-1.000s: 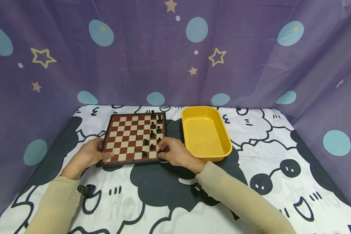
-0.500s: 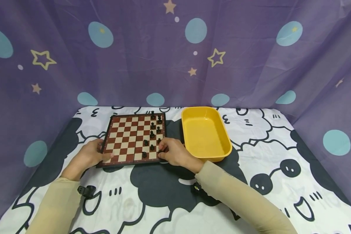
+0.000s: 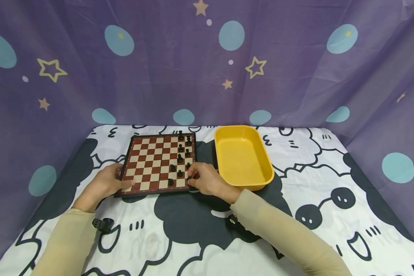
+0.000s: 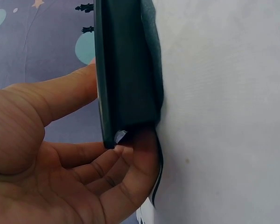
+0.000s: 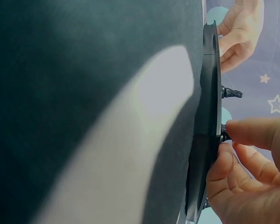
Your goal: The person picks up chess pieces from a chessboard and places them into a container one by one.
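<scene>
A red-and-cream chessboard (image 3: pixel 145 165) lies on the patterned cloth. Several black chess pieces (image 3: pixel 180 158) stand along its right side. My left hand (image 3: pixel 105 184) grips the board's left edge, thumb on top; in the left wrist view its fingers curl against the dark side of the board (image 4: pixel 128 70). At the near right corner, my right hand (image 3: pixel 207 180) pinches a small black chess piece (image 5: pixel 225 134) between thumb and fingertip. That piece stands at the board's surface and is mostly covered by the fingers, so its kind is hidden.
A yellow plastic tray (image 3: pixel 243 157) sits just right of the board, close to my right wrist. The cloth (image 3: pixel 255 260) has a black-and-white cartoon print. Behind it hangs a purple curtain (image 3: pixel 179 92) with stars and dots.
</scene>
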The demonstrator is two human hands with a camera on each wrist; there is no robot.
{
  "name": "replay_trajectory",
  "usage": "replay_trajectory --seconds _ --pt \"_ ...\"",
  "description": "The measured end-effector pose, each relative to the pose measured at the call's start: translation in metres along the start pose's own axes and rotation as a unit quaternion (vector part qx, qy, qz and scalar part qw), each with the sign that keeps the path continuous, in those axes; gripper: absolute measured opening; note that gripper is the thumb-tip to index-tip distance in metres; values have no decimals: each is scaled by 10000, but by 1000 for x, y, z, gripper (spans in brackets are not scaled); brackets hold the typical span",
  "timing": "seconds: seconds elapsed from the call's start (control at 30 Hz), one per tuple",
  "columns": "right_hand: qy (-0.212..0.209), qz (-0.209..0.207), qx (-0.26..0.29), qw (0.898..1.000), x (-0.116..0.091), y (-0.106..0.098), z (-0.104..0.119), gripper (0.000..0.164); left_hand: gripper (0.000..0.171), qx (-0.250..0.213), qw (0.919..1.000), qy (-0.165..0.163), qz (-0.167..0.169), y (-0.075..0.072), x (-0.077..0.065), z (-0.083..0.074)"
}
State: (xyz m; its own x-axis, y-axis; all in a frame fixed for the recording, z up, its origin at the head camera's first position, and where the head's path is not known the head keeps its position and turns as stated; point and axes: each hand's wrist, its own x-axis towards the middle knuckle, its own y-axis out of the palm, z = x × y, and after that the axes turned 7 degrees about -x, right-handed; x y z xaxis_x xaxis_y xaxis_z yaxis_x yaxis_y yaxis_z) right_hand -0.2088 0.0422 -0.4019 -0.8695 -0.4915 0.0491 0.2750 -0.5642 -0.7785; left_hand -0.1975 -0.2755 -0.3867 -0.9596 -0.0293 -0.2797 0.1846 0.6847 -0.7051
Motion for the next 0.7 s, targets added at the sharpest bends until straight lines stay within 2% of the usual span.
replay_trajectory --seconds 0.7 --pt "-145 -174 -48 9997 -2 -1 3 8 92 -46 9999 -119 46 0 0 -1"
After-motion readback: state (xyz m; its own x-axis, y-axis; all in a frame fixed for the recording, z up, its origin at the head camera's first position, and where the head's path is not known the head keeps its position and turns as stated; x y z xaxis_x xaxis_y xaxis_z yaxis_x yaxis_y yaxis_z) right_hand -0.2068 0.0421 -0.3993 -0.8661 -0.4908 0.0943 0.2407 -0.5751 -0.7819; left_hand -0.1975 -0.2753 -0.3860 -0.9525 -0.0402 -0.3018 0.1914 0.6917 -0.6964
